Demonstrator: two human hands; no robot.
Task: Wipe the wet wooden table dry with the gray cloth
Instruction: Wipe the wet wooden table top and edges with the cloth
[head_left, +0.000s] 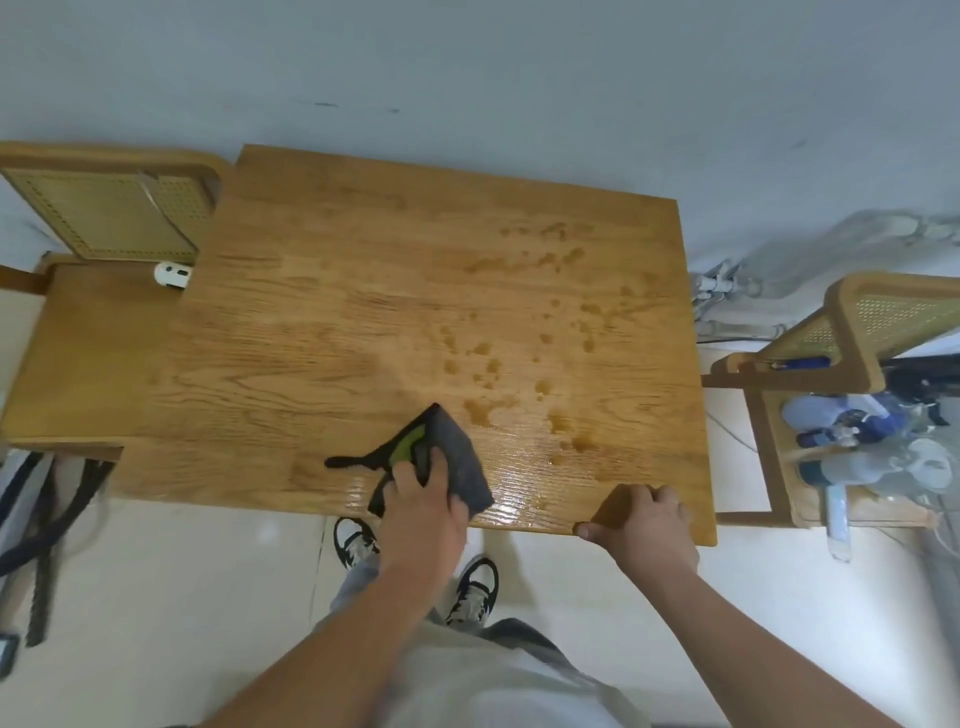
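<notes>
Looking down, I see my left hand (423, 491) gripping the crumpled gray cloth (462, 441) near the front edge of the wet, light-brown wooden table (311, 322), fingers together and curled into it. My right hand (641, 519) clamps that edge, fingers curled on top; water droplets (480, 349) lie beyond.

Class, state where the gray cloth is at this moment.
In the head view, the gray cloth lies on the wooden table near its front edge, gripped under the left hand, with water drops just to its right.
</notes>
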